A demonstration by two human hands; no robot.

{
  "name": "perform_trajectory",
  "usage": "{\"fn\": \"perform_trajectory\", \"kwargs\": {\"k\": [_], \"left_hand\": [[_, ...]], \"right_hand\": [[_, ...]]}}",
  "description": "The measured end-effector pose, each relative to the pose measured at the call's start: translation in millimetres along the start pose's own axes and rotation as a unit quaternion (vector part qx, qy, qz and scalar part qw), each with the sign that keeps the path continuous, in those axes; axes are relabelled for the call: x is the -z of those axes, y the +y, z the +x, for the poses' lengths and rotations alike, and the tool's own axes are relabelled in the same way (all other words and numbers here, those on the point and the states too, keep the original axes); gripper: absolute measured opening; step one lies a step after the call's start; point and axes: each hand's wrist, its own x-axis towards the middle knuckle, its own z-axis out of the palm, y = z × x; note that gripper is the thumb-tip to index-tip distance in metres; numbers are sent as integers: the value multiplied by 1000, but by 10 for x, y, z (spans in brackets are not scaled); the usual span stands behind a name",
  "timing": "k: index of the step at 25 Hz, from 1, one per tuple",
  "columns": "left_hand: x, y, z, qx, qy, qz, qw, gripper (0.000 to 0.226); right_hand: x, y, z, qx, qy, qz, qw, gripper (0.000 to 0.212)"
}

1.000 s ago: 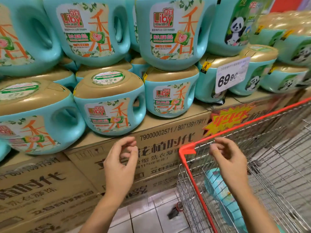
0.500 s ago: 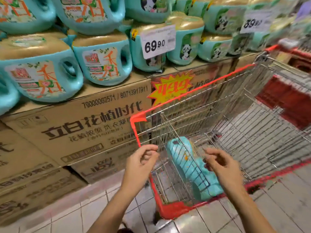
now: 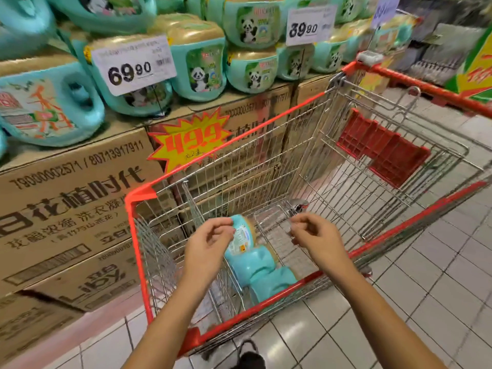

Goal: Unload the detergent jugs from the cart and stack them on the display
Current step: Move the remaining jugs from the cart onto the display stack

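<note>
A wire cart (image 3: 271,129) with a red rim stands beside the display. At its bottom near corner lie two teal detergent jugs (image 3: 254,258) with tan caps, on their sides. My left hand (image 3: 207,247) hovers over the cart just left of the upper jug, fingers loosely curled and holding nothing. My right hand (image 3: 318,239) hangs over the cart to the right of the jugs, also curled and holding nothing. The display (image 3: 80,187) is a stack of cardboard cartons topped with several teal jugs (image 3: 198,65).
Price cards 69.90 (image 3: 133,65) and 39.90 (image 3: 308,25) hang in front of the jugs. A yellow starburst tag (image 3: 189,141) sticks on the cartons. The cart's red child seat flap (image 3: 383,147) is at its far end. White tiled floor (image 3: 399,288) lies to the right.
My view has swung from the display down to the cart. Both hands have moved from the carton edge to over the cart basket, above the jugs.
</note>
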Motion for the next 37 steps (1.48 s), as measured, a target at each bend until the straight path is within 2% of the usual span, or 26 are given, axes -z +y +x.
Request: {"fn": "perform_trajectory", "kwargs": {"k": [2, 4, 7, 10, 13, 17, 19, 21, 24, 27, 31, 35, 37], "left_hand": [[-197, -48, 277, 15, 40, -69, 997, 21], [-407, -162, 645, 27, 75, -91, 993, 19], [-712, -459, 1188, 108, 111, -85, 984, 12], [-933, -830, 1619, 209, 144, -79, 964, 18], [-1017, -1198, 1918, 270, 202, -54, 940, 20], [-1073, -1851, 2118, 333, 199, 3, 922, 31], [-1137, -2210, 2144, 345, 208, 63, 913, 31], [-1200, -2535, 2171, 345, 273, 93, 893, 28], [-1234, -3014, 2304, 393, 327, 132, 850, 39], [-1209, -3490, 2474, 405, 350, 119, 836, 48], [-1113, -3985, 2536, 336, 377, 57, 861, 46], [-940, -4153, 2531, 323, 319, -32, 890, 70], [-911, -4114, 2532, 337, 310, -28, 888, 74]], "right_hand": [[-15, 40, 395, 0, -20, -33, 999, 15], [-71, 125, 831, -5, -42, -67, 997, 14], [-167, 301, 1394, -28, -80, -93, 992, 15], [-245, 521, 1824, -37, -108, -99, 988, 14], [-303, 818, 2170, -57, -115, -87, 988, 10], [-391, 1527, 2626, -100, -137, -108, 980, 8], [-461, 1951, 2780, -121, -157, -130, 972, 14], [-558, 2338, 2882, -153, -198, -152, 956, 23], [-771, 2842, 3023, -180, -266, -158, 934, 32], [-1099, 3273, 3145, -219, -284, -122, 925, 48], [-1575, 3733, 3188, -266, -309, -14, 913, 59], [-1890, 3987, 3250, -249, -332, 66, 908, 43], [-1944, 4018, 3233, -263, -342, 98, 897, 42]]}}
